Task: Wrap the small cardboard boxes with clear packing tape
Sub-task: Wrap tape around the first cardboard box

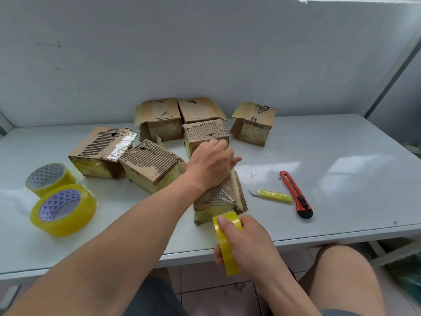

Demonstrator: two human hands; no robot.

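A small worn cardboard box [230, 199] lies near the table's front edge. My left hand [210, 166] presses flat on its top and holds it down. My right hand [247, 241] grips a yellowish roll of clear tape [227, 245] just in front of the box, over the table edge. A stretch of clear tape [222, 199] runs from the roll up over the box's near face. Several other torn cardboard boxes [150, 164] stand behind and to the left, some with tape on them.
Two more tape rolls [63, 208] lie at the left front of the white table [330, 156]. A red utility knife [296, 193] and a small yellow blade holder [272, 195] lie right of the box. A grey wall stands behind. My knee is below the table edge.
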